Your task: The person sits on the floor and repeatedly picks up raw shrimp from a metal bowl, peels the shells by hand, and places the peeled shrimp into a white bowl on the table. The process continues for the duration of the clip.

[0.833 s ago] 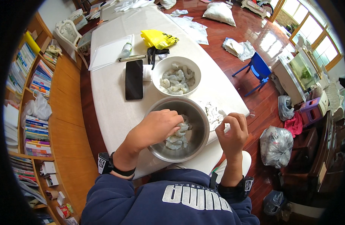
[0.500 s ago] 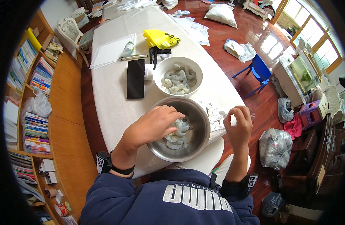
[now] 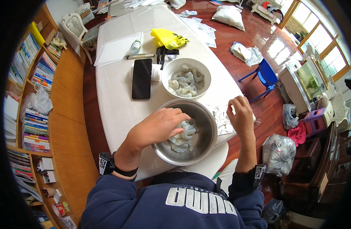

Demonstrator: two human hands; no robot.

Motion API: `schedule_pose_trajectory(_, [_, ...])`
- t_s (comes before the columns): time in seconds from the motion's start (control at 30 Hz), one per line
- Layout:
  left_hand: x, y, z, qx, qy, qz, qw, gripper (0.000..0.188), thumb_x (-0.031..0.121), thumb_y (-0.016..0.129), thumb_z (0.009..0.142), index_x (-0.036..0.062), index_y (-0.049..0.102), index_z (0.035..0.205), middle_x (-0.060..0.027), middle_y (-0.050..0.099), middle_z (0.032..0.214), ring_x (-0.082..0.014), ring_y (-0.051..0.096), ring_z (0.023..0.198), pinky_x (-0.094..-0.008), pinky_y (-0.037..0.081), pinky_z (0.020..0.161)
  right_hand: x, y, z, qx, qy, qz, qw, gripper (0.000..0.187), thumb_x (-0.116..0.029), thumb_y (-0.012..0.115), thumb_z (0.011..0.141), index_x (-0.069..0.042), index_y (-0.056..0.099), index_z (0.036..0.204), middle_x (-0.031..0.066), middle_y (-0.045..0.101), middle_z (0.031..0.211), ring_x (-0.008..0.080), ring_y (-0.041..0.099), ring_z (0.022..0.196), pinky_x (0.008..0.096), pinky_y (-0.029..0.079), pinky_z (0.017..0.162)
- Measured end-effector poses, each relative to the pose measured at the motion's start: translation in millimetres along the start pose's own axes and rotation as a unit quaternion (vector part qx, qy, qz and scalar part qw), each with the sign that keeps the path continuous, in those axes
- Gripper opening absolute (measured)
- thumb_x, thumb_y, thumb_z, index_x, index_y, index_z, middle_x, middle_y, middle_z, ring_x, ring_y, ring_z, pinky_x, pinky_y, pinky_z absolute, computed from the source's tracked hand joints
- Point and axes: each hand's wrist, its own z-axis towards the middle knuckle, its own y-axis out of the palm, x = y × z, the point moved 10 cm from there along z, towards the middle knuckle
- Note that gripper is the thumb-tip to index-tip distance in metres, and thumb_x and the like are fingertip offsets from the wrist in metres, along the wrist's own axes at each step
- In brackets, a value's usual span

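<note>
Over a steel bowl [image 3: 206, 139] near the table's front edge, my left hand [image 3: 160, 124] has its fingers curled round a grey, translucent shrimp [image 3: 190, 127]. More raw shrimp [image 3: 181, 147] lie below it in the bowl. To the right, my right hand [image 3: 241, 114] is raised with thumb and fingers pinched together; whatever is between them is too small to make out. Beside that hand, a white sheet [image 3: 222, 126] bears thin dark strands. Just behind the steel bowl stands a white bowl [image 3: 207, 76] holding several peeled shrimp [image 3: 186, 82].
Left of the white bowl are a black phone [image 3: 142, 79] and a white roll [image 3: 156, 72]. Farther back lie a pen [image 3: 140, 56], a small bottle [image 3: 135, 47], paper sheets [image 3: 111, 51] and a yellow plastic bag [image 3: 168, 39]. A blue chair [image 3: 266, 74] stands right of the table.
My right hand has risen slightly, away from me, still pinched. My left hand stays over the steel bowl. The whole view has shifted a little.
</note>
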Motion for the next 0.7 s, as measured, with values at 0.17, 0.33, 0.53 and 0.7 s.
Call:
schedule_pose_trajectory(0.17, [0, -2, 0, -0.004, 0.001, 0.000, 1.000, 0.036, 0.016, 0.069, 0.089, 0.0033, 0.063, 0.122, -0.0140, 0.066, 0.111, -0.0330, 0.064, 0.104, -0.0415, 0.050, 0.093, 13, 44, -31, -0.165, 0.045, 0.015, 0.985, 0.006, -0.006, 0.069, 0.083, -0.001, 0.067, 0.083, 0.0112, 0.059, 0.087, 0.0294, 0.060, 0.088, 0.0399, 0.051, 0.079])
schedule_pose_trajectory(0.33, [2, -4, 1, -0.004, 0.003, -0.003, 1.000, 0.036, 0.016, 0.069, 0.090, 0.0040, 0.063, 0.123, -0.0138, 0.066, 0.110, -0.0331, 0.064, 0.102, -0.0411, 0.050, 0.091, 14, 43, -42, -0.138, 0.056, -0.012, 0.989, 0.007, -0.007, 0.070, 0.083, -0.001, 0.068, 0.083, 0.0107, 0.060, 0.090, 0.0289, 0.060, 0.091, 0.0397, 0.052, 0.081])
schedule_pose_trajectory(0.53, [3, -3, 2, -0.009, -0.003, -0.004, 1.000, 0.035, 0.016, 0.069, 0.090, 0.0038, 0.063, 0.122, -0.0139, 0.066, 0.110, -0.0332, 0.064, 0.102, -0.0411, 0.051, 0.091, 22, 41, -46, -0.144, 0.083, -0.051, 0.985, 0.009, -0.008, 0.071, 0.082, 0.000, 0.067, 0.084, 0.0113, 0.060, 0.092, 0.0287, 0.060, 0.093, 0.0404, 0.052, 0.081])
schedule_pose_trajectory(0.7, [2, -3, 3, -0.010, -0.005, -0.004, 1.000, 0.036, 0.016, 0.070, 0.089, 0.0040, 0.063, 0.122, -0.0139, 0.067, 0.110, -0.0331, 0.065, 0.102, -0.0412, 0.051, 0.091, 27, 44, -47, -0.153, 0.097, -0.065, 0.981, 0.009, -0.008, 0.070, 0.083, -0.001, 0.066, 0.085, 0.0118, 0.060, 0.092, 0.0300, 0.060, 0.093, 0.0405, 0.052, 0.082])
